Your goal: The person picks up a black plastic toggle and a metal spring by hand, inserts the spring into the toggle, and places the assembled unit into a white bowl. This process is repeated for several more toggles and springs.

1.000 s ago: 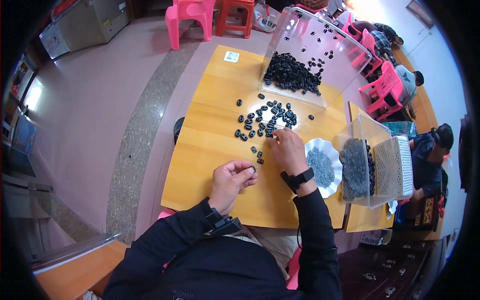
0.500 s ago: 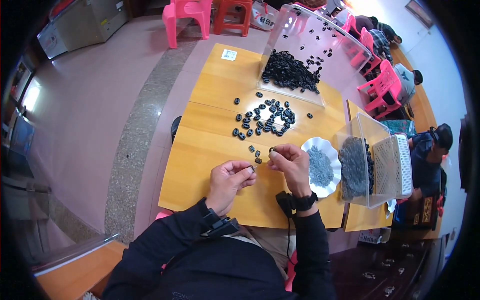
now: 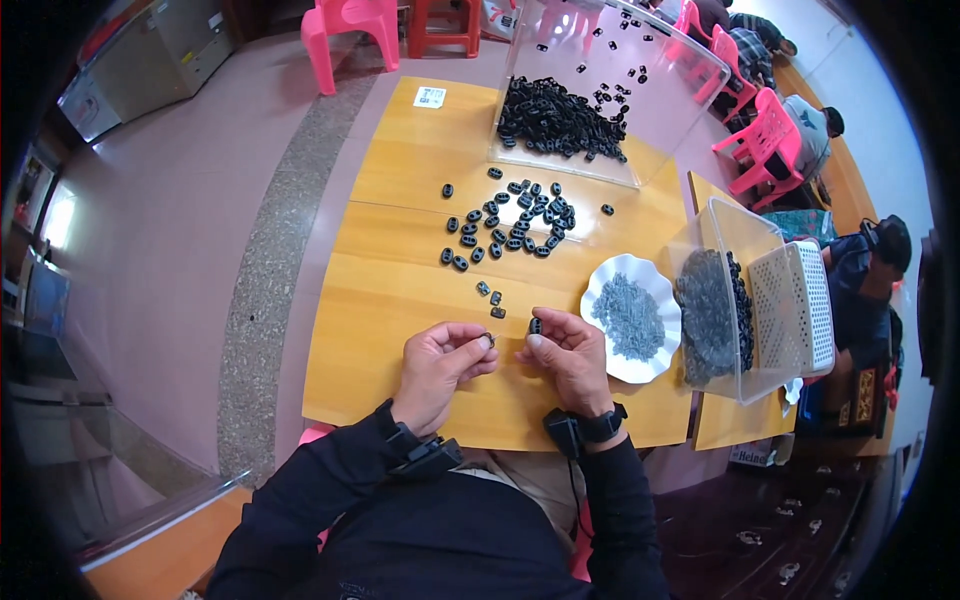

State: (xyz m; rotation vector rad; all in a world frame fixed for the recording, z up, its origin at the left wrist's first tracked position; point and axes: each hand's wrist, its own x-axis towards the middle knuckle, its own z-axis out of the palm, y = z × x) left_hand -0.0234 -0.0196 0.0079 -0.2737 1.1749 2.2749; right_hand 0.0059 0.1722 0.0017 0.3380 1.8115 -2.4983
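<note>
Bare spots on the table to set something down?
Free: table left of the loose black pieces and left hand; also between the white label and those pieces. Crowded: right side, scalloped plate close beside clear bin.

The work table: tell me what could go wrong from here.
The black piece pinched in the right hand could slip from between thumb and fingers. The wavy-edged white dish sits close beside that hand, so a sideways knock might spill its small grey bits. The small item in the left hand is held near the fingertips and could drop.
</note>
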